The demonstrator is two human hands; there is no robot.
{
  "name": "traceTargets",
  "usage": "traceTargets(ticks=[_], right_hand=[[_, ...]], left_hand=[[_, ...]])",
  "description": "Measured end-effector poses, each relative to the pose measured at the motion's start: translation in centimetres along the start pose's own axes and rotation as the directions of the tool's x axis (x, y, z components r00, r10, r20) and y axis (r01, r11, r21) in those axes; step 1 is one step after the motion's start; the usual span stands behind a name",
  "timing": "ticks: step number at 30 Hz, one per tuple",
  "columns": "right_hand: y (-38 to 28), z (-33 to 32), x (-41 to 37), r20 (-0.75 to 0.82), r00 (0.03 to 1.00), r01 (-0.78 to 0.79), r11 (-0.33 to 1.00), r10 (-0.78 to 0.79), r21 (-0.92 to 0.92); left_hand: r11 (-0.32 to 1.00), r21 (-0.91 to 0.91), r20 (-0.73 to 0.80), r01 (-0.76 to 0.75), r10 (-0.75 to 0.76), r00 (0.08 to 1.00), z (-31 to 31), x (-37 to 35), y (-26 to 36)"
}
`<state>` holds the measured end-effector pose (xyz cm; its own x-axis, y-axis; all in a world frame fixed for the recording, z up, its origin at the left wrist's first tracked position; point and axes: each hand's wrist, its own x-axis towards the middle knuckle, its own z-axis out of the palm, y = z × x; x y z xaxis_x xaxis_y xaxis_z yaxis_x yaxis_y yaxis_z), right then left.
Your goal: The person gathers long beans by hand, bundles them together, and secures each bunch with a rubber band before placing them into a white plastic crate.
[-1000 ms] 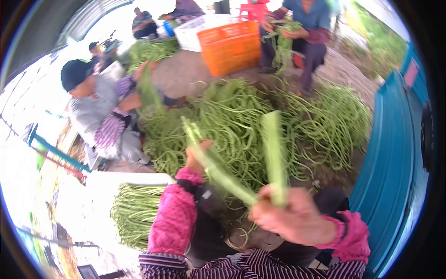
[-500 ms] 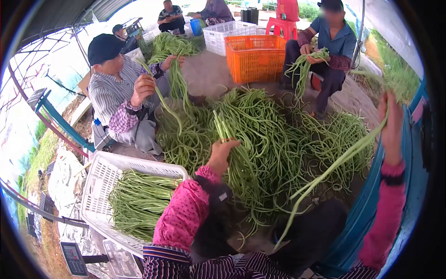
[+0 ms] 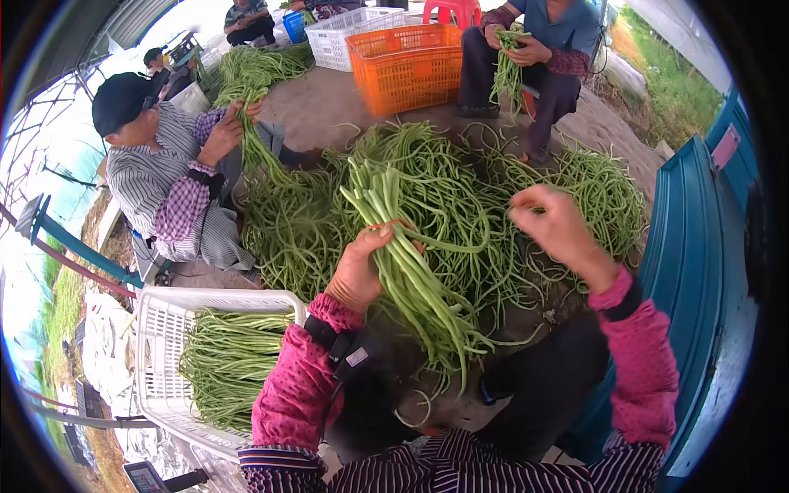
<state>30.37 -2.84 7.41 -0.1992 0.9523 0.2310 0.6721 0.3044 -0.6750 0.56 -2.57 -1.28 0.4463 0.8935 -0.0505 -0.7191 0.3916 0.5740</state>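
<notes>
My left hand (image 3: pixel 359 267) is closed around a bundle of long green beans (image 3: pixel 417 275), held slanting above the heap. A reddish band (image 3: pixel 386 224) circles the bundle near its upper end, and one bean loops out to the right. To the right of the bundle hovers my right hand (image 3: pixel 556 228), its fingers loosely curled and no bean visible in them. Below and behind both hands spreads a large heap of loose long beans (image 3: pixel 444 168) on the ground.
On my left, a white crate (image 3: pixel 156 345) contains laid-out beans (image 3: pixel 230 361). A person in stripes (image 3: pixel 144 177) handles beans at left; another person (image 3: pixel 559 37) does so across the heap. An orange crate (image 3: pixel 407 70) stands behind. Teal panels (image 3: pixel 678 287) border my right.
My right hand has come down and inward from the far right; the long bean it held no longer shows there. The left hand has shifted slightly left with the bundle, and the view has tilted.
</notes>
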Motion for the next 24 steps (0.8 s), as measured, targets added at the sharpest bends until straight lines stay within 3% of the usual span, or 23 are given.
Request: traceTargets(ticks=[4,7,10,14,18,21,24], right_hand=[[-2.9,5.2,-0.1,-0.009,0.996,0.089,0.969,-0.089,0.232],[-3.1,7.7,0.1,-0.296,0.897,0.348,0.937,-0.329,0.013],[-4.5,8.2,-0.9,-0.367,0.842,0.325,0.915,-0.395,-0.239],[-5.5,8.6,-2.2,-0.366,0.815,0.322,0.877,-0.449,-0.357],[-5.0,8.2,-2.2,-0.418,0.772,0.297,0.853,-0.479,-0.429],[-4.6,7.2,-1.5,-0.504,0.707,0.286,0.853,-0.496,-0.437],[-4.0,6.3,-1.3,-0.465,0.752,0.383,0.883,-0.468,-0.269]], left_hand=[[0.999,-0.008,0.020,-0.052,0.052,0.998,0.4,-0.1,0.5],[0.999,0.018,0.009,-0.044,0.043,0.999,0.1,-0.1,0.4],[0.992,0.111,-0.051,-0.052,0.058,0.997,1.1,-0.1,0.5],[0.968,0.243,-0.073,-0.060,0.080,0.994,1.9,-0.1,0.6],[0.976,0.199,-0.098,-0.092,0.113,0.989,2.3,-0.1,0.6],[0.965,0.211,-0.091,-0.157,0.180,0.979,1.8,0.0,0.6],[0.964,0.208,-0.086,-0.167,0.188,0.978,1.7,0.0,1.0]])
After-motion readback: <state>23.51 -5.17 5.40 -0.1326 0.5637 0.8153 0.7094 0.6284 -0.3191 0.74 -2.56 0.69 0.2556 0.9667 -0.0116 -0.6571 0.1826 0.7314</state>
